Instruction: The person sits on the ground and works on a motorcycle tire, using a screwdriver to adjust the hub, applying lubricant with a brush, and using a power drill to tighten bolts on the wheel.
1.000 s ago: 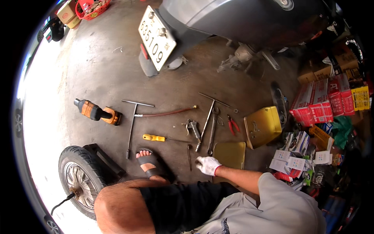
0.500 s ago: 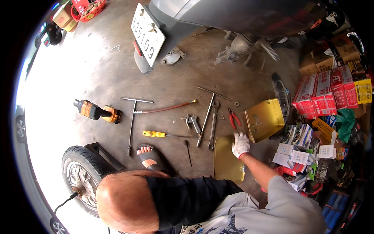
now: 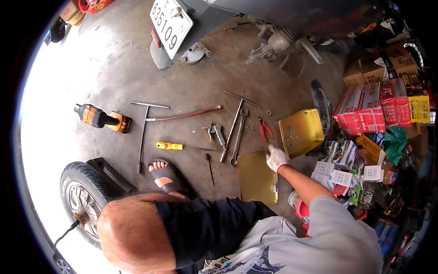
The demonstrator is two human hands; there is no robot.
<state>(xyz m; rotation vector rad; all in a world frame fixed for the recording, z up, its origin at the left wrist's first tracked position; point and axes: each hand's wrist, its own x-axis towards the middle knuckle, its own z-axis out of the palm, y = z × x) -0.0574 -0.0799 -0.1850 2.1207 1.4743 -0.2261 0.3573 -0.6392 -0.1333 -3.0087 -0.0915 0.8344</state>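
Observation:
My right hand (image 3: 276, 158), in a white knit glove, reaches forward over the gap between two gold tin pieces. It seems to hold nothing, and its fingers point toward the red-handled pliers (image 3: 264, 129) lying just ahead. To its right is the open tin box (image 3: 315, 119), with small metal parts inside. At its lower left lies the flat tin lid (image 3: 255, 180). A combination wrench (image 3: 239, 137), a T-handle wrench (image 3: 233, 124) and an air blow gun (image 3: 219, 136) lie left of the pliers. My left hand is out of view.
Further left are a yellow-handled screwdriver (image 3: 169, 146), another T-handle wrench (image 3: 143, 137), a red hose (image 3: 187, 114) and a cordless impact driver (image 3: 102, 118). A wheel (image 3: 82, 201) stands by my knee. Boxes (image 3: 365, 107) crowd the right side; a scooter (image 3: 292, 13) stands ahead.
My right hand has moved forward, away from the lid's edge and closer to the pliers. The whole view has shifted, so the floor things appear further left and higher.

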